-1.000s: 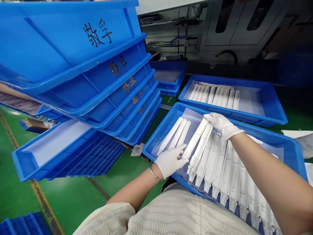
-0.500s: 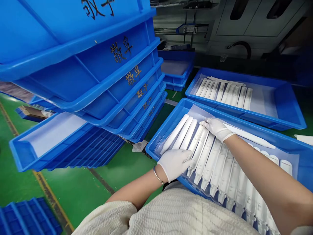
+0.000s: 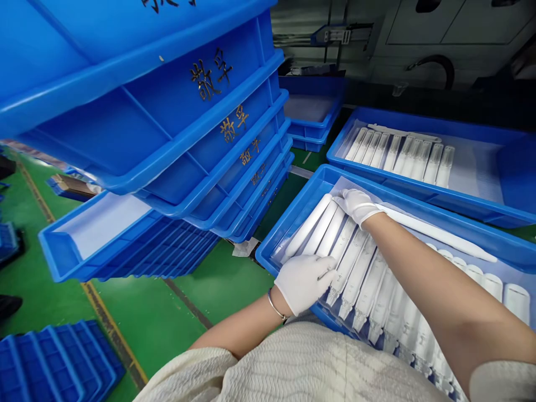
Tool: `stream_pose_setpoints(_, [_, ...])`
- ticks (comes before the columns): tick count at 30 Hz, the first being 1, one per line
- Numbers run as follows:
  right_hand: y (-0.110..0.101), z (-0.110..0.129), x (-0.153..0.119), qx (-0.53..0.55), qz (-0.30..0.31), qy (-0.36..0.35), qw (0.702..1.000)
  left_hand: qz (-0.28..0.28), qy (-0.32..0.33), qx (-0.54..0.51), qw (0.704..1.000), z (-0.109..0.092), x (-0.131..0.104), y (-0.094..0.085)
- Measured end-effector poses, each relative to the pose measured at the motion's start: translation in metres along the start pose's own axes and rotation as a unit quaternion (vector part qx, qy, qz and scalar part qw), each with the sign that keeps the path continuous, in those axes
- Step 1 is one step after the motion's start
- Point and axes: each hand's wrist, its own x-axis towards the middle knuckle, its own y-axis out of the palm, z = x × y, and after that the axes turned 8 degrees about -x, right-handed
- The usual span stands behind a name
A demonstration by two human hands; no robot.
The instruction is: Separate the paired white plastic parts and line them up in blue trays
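Long white plastic parts lie side by side in a blue tray lined with a thin white sheet. The leftmost ones show a smooth rounded face; those to the right show a hollow side with toothed lower ends. My right hand, in a white glove, has its fingers closed on the upper end of a part near the left of the row. At that part's lower end is my left hand, also gloved, fingers curled against it; its fingertips are partly hidden. One more long white part lies crosswise along the tray's far side.
A second blue tray behind holds a row of similar white parts. Tall stacked blue crates rise close on my left. More stacked trays stand beyond them, and others sit on the green floor at lower left.
My right hand has moved left along the upper ends, from around the fourth part to around the third. My left hand stays by the lower ends. The view has shifted slightly.
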Motion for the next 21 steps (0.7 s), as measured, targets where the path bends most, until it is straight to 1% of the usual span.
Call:
stream_pose_setpoints(4, [-0.003,0.013,0.008,0.023,0.019,0.03,0.999,-0.012,-0.03,-0.001,0.999,-0.003,-0.001,-0.003])
stream_pose_setpoints(7, [-0.015,0.012,0.001,0.075,0.001,0.021,0.997,-0.027,-0.042,-0.012,0.999,-0.002,0.0,-0.005])
stream_pose_setpoints(10, [-0.03,0.008,-0.019,0.136,-0.032,-0.014,0.99,-0.065,-0.024,-0.036,0.997,0.002,0.002,-0.006])
stream_pose_setpoints(13, [-0.046,0.007,-0.047,0.19,-0.066,-0.057,0.978,-0.138,0.005,-0.076,0.987,0.008,0.004,-0.004])
stream_pose_setpoints(15, [-0.056,0.008,-0.069,0.264,-0.09,-0.089,0.956,-0.178,0.004,-0.098,0.979,0.011,0.007,-0.004])
stream_pose_setpoints(16, [-0.061,0.01,-0.081,0.308,-0.103,-0.104,0.94,-0.186,-0.001,-0.11,0.976,0.012,0.01,-0.005])
stream_pose_setpoints(18, [-0.072,0.01,-0.102,0.385,-0.129,-0.123,0.906,-0.177,-0.012,-0.157,0.971,0.012,0.015,-0.009])
stream_pose_setpoints(19, [-0.079,0.009,-0.112,0.411,-0.135,-0.127,0.892,-0.162,-0.014,-0.193,0.968,0.011,0.018,-0.012])
stream_pose_setpoints(20, [-0.086,0.006,-0.121,0.433,-0.139,-0.129,0.881,-0.132,-0.015,-0.233,0.963,0.008,0.021,-0.015])
stream_pose_setpoints(21, [-0.093,0.001,-0.128,0.45,-0.144,-0.127,0.872,-0.086,-0.016,-0.274,0.958,0.005,0.023,-0.018])
